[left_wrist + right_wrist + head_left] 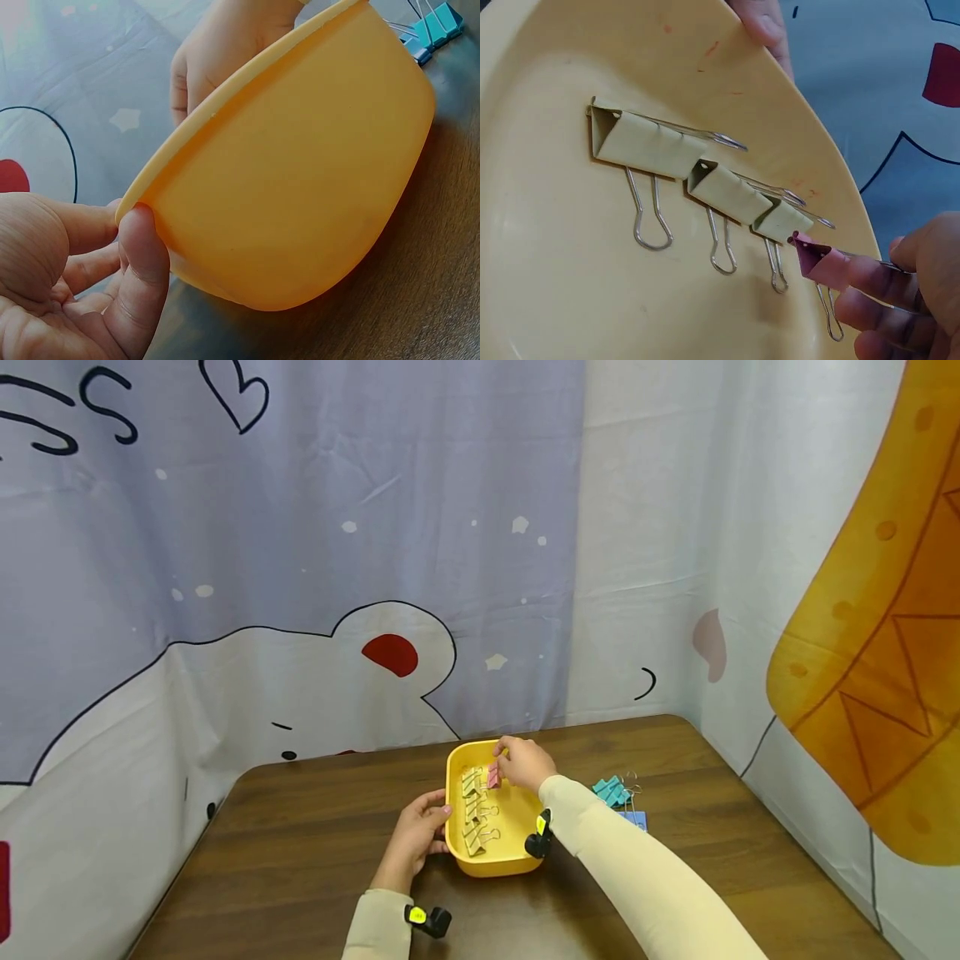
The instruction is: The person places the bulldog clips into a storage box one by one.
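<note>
A yellow plastic tray [513, 827] stands on the table, with three pale yellow binder clips [724, 192] lined up inside along its left side. My left hand [414, 835] pinches the tray's left rim between thumb and fingers, as the left wrist view shows close up. At the tray's far end, my right hand [527, 764] holds a pink binder clip [819, 264] by its wire handle. The pink clip is beside the farthest yellow one, over the tray floor; whether it touches the floor I cannot tell.
To the right of the tray, teal binder clips [611, 792] and a blue binder clip [636, 819] lie on the brown wooden table [315, 860], partly behind my right sleeve. A printed curtain [510, 568] hangs behind the table's far edge.
</note>
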`<state>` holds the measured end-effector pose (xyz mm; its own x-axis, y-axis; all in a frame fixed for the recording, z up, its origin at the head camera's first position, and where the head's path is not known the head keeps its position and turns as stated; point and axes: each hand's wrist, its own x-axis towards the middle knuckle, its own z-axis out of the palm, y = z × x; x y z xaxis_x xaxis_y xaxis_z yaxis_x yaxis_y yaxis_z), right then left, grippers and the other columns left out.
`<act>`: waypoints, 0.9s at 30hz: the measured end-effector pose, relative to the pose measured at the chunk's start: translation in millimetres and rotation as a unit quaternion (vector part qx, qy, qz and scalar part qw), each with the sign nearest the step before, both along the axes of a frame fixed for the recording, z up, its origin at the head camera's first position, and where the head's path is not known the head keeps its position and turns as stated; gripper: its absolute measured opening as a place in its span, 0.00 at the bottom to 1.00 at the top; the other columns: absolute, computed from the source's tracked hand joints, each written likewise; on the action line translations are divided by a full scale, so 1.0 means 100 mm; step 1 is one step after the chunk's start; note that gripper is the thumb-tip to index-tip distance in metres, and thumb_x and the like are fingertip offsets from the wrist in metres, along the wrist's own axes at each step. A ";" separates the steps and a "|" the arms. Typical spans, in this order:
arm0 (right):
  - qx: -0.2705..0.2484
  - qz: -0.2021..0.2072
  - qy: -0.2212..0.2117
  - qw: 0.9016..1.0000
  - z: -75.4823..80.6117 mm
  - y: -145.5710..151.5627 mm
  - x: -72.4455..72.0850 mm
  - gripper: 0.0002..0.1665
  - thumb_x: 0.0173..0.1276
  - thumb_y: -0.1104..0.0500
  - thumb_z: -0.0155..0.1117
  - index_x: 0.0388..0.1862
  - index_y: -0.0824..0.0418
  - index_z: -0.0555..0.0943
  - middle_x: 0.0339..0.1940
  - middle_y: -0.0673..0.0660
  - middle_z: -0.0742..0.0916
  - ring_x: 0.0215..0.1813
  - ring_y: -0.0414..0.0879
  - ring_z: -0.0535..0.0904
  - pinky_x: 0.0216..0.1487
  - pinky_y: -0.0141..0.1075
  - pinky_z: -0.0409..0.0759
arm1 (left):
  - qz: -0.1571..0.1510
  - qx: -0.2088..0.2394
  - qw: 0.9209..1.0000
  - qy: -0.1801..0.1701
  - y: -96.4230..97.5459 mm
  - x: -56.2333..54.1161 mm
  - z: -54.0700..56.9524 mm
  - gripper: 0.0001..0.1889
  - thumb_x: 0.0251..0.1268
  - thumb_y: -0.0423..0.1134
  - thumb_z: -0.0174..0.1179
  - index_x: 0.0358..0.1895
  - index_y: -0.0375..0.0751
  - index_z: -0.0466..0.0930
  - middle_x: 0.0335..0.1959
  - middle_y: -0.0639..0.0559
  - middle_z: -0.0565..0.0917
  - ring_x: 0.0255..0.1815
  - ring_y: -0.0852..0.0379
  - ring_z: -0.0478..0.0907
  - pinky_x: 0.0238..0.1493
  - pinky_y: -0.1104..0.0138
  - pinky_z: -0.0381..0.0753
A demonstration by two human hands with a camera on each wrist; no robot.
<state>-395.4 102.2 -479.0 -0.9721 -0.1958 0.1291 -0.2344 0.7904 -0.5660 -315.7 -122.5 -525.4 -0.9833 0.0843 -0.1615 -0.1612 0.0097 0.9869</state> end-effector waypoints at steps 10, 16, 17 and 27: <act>0.025 -0.021 0.030 0.999 -0.06 -0.10 0.00 0.09 0.73 0.55 0.60 0.47 0.54 0.83 0.25 0.47 0.83 0.27 0.44 0.76 0.30 0.40 0.76 | -0.002 0.001 1.000 -0.004 -0.01 0.01 0.01 0.24 0.78 0.35 0.54 0.73 0.35 0.66 0.45 0.37 0.80 0.29 0.56 0.76 0.21 0.66 0.84; 0.008 -0.027 0.048 0.998 -0.02 -0.08 0.03 0.08 0.74 0.54 0.61 0.44 0.55 0.83 0.17 0.48 0.78 0.21 0.43 0.71 0.22 0.37 0.71 | -0.004 0.002 1.000 0.001 -0.01 0.00 0.02 0.24 0.78 0.35 0.54 0.73 0.35 0.66 0.49 0.34 0.80 0.29 0.55 0.77 0.21 0.67 0.84; 0.004 -0.025 0.048 0.999 -0.01 -0.07 0.03 0.08 0.74 0.54 0.60 0.44 0.55 0.83 0.16 0.48 0.77 0.20 0.43 0.71 0.21 0.37 0.69 | -0.003 0.002 1.000 0.002 -0.01 0.00 0.02 0.24 0.78 0.34 0.54 0.73 0.35 0.66 0.49 0.34 0.80 0.29 0.55 0.77 0.21 0.67 0.84; -0.124 -0.016 0.026 0.992 0.12 0.15 0.08 0.12 0.77 0.54 0.56 0.50 0.57 0.83 0.30 0.53 0.87 0.24 0.44 0.80 0.26 0.38 0.80 | -0.003 0.002 1.000 0.000 0.00 0.00 0.01 0.24 0.78 0.34 0.54 0.72 0.35 0.67 0.49 0.34 0.80 0.29 0.55 0.77 0.20 0.67 0.84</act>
